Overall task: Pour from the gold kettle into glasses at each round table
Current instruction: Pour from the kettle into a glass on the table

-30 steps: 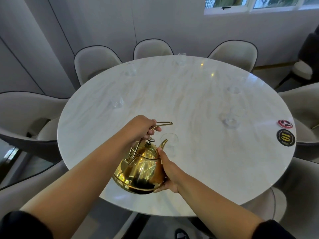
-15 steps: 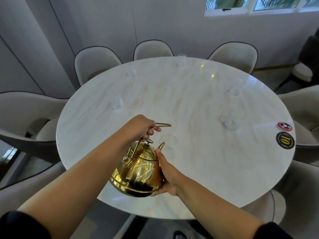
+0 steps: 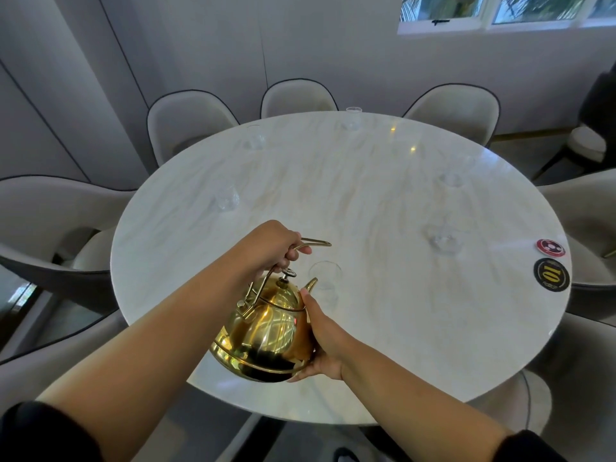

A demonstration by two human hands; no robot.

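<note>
Low in the centre of the frame, a polished, round-bellied gold metal kettle is held over the near edge of the table, tipped spout-forward. Its thin wire bail handle is gripped by the left hand, fingers closed around it; the belly is cupped from the right side by the right hand, fingers pressed against the metal. The kettle is judged rigid, slippery and fairly heavy when full, so the handle-plus-belly hold seems sound. Just beyond the spout stands a clear, thin-walled drinking glass, probably fragile and easily knocked. Farther off, more clear glasses are spaced round the glossy, round white marble table, ringed by pale upholstered chairs.
</note>
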